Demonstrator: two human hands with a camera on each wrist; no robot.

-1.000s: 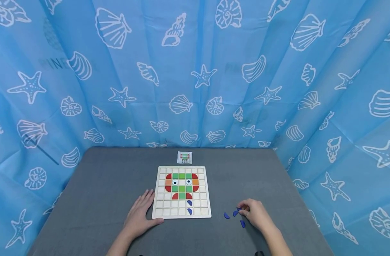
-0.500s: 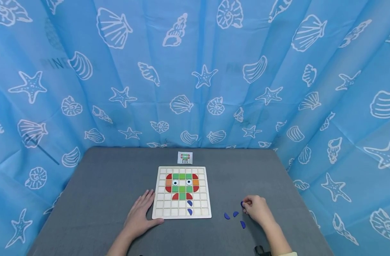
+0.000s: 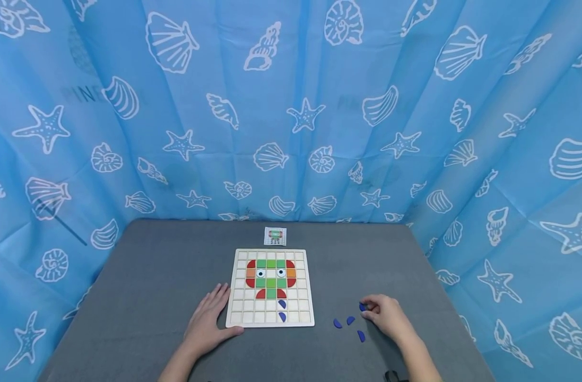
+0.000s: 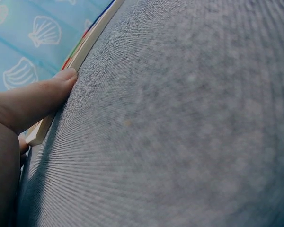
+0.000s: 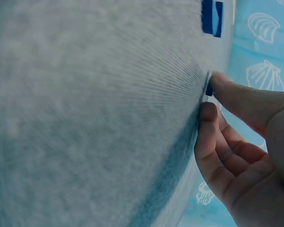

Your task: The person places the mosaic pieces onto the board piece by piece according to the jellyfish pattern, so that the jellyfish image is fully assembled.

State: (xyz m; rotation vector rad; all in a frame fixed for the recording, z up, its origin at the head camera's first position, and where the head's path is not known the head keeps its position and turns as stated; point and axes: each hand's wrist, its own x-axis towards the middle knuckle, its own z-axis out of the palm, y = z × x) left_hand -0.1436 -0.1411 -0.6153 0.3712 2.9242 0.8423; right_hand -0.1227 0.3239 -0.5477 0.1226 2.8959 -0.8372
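A square wooden grid board [image 3: 302, 313] lies on the table, with red, green and orange tiles and two eye pieces forming a face. My left hand [image 3: 207, 324] lies at its left side, fingers spread along the edge and thumb over the front corner. In the left wrist view the thumb [image 4: 42, 97] rests on the board's rim. To the right of the board, my right hand [image 3: 386, 317] pinches a blue half-round piece [image 3: 362, 306] between thumb and fingers, low over the cloth. Two similar blue pieces [image 3: 282, 304] sit on the board below the face.
Several loose blue half-round pieces [image 3: 350, 320] lie between the board and my right hand. A small picture card [image 3: 275, 236] with a similar face lies behind the board. A blue curtain [image 3: 291, 132] with shell prints hangs around the grey table [image 3: 176, 254].
My right hand has drawn slightly away from the loose pieces, to the right and back, with one blue half-round piece at its fingertips. My left hand and the board stay in place.
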